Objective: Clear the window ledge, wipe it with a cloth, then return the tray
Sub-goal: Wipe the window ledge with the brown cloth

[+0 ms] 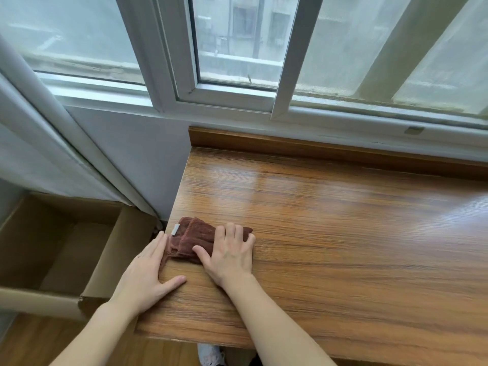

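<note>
A dark reddish-brown cloth (196,240) is seen folded into a rough rectangle near the left end of the wooden ledge (330,233), one corner drooping over the ledge's left edge. Its pile looks soft and ribbed, with stitched hems, and a small pale label is sewn at its far left corner. The right hand (229,256) is laid flat on the cloth's right part, fingers straight and close together, thumb stretched out to the left along the cloth's near edge. The left hand (148,277) is placed at the ledge's left edge, fingers extended along the side beside the drooping corner, thumb resting on top of the wood; whether the fingertips touch the cloth cannot be told.

The ledge is finished in glossy warm-brown wood grain, with light reflected from the window, and a low raised strip of the same wood is fitted along its back. Behind it a white-framed sliding window (237,83) is set, with hazy panes and a building faintly visible outside. To the left, below the ledge, an open cardboard box (87,249) is seen on a wooden floor, beside a pale wall and a white pipe (52,109).
</note>
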### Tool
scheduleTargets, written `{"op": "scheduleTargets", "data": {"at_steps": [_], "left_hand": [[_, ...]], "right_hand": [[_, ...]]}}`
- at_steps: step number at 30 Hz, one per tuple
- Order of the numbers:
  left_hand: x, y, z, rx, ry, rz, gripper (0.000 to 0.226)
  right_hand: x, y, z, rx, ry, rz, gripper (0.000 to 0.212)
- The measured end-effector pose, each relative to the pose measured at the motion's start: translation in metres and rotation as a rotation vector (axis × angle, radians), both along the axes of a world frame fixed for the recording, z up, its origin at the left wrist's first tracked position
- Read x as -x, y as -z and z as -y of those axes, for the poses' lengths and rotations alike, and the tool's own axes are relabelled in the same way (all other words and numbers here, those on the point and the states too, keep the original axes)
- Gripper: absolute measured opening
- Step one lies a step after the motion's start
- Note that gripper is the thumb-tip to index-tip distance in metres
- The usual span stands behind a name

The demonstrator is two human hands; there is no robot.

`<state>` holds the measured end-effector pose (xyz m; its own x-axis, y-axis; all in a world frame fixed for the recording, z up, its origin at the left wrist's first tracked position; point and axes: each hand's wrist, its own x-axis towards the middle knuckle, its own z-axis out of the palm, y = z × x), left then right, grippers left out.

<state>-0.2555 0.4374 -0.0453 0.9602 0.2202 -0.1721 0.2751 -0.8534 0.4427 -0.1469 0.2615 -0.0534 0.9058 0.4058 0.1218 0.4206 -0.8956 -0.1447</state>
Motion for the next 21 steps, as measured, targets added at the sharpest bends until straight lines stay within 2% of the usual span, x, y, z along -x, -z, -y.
{"op": "scheduleTargets", "data": {"at_steps": [13, 21], "left_hand": [[0.002, 0.004, -0.002, 0.019, -0.007, -0.02, 0.116], [0.003, 0.001, 0.0, 0.019, -0.016, -0.023, 0.113]], "right_hand": [[-0.043, 0.0, 0.164, 0.091, 0.382, -0.004, 0.071], [-0.042, -0.005, 0.174, 0.176, 0.465, -0.088, 0.069]]}}
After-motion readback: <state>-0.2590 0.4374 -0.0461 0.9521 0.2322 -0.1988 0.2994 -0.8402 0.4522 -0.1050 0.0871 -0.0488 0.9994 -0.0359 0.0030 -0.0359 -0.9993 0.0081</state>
